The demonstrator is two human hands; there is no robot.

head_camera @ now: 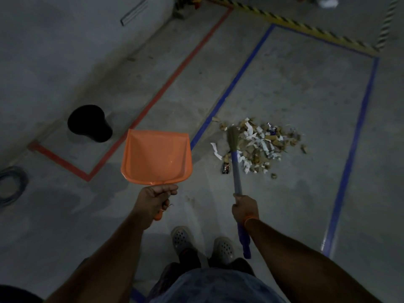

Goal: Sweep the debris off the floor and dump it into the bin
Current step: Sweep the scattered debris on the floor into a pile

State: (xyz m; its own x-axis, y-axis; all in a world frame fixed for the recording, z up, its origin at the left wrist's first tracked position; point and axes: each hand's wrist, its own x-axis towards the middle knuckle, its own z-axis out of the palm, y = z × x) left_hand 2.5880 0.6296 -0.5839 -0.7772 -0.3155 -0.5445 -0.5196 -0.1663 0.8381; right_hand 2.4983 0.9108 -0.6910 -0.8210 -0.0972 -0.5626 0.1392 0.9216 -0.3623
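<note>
I am gripping the dustpan [156, 157] in my left hand [153, 201], my right hand [244, 209] clamping the broom [237, 171]; the debris [258, 145] at right is seemingly light, loose paper.

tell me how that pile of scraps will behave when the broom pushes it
The pile looks like paper strips, dry bits and wrappers, so probably very light and apt to scatter. Pieces already lie loose at its edges, so the broom may leave strays behind.
</note>
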